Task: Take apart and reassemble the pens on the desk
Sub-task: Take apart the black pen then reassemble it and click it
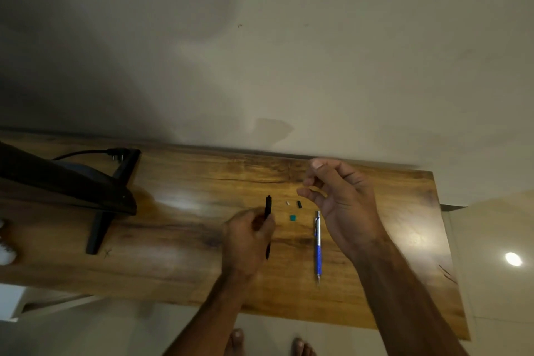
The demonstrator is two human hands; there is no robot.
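On the glossy, grained wooden table (pixel 187 182) are two slim pens. The left grip (pixel 248 234) curls round the black pen (pixel 268 206), whose far end pokes out. The blue-and-silver pen (pixel 318 243) lies to its right, untouched. Three tiny loose bits lie between the pens: a white piece (pixel 287 203), a black piece (pixel 299 204) and a teal piece (pixel 293 218). The right grip (pixel 341 196) hovers with fingers curled; I cannot tell whether it pinches anything.

Single view, head-worn wide-angle. Looks forward and down from above and behind both hands; forearms enter from the bottom edge. Left hand (pixel 248 233), gripping the black pen (pixel 268 206), lands near frame centre, right hand (pixel 341 199) just right of it, larger in frame. Desk (pixel 185 228) fills the middle band under the hands, wall (pixel 289 52) beyond them, bare feet (pixel 237 341) below.
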